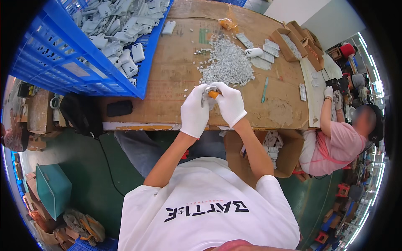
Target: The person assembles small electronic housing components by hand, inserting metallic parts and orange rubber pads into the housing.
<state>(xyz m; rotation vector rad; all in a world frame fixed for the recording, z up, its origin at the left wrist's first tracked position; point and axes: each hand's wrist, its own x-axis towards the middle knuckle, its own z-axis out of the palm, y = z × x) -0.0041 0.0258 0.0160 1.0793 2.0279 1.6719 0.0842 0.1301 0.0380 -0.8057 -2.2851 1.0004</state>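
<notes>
Left hand (195, 109) clamps a shiny piece (212, 88), right hand (229, 103) an orange piece (213, 94), the 2 meeting over the surface (178, 69) before the pale heap (228, 62); hold each grip steady, press lightly (smooth pieces may slip).

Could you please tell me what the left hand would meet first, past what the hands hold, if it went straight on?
Probably the pile of small pale pieces ahead of the left hand, though the hand's height above the table is hard to judge.

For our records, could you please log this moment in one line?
white-gloved left hand + white-gloved right hand: together at orange cylindrical piece | beyond: small whitish pieces, heaped
</notes>
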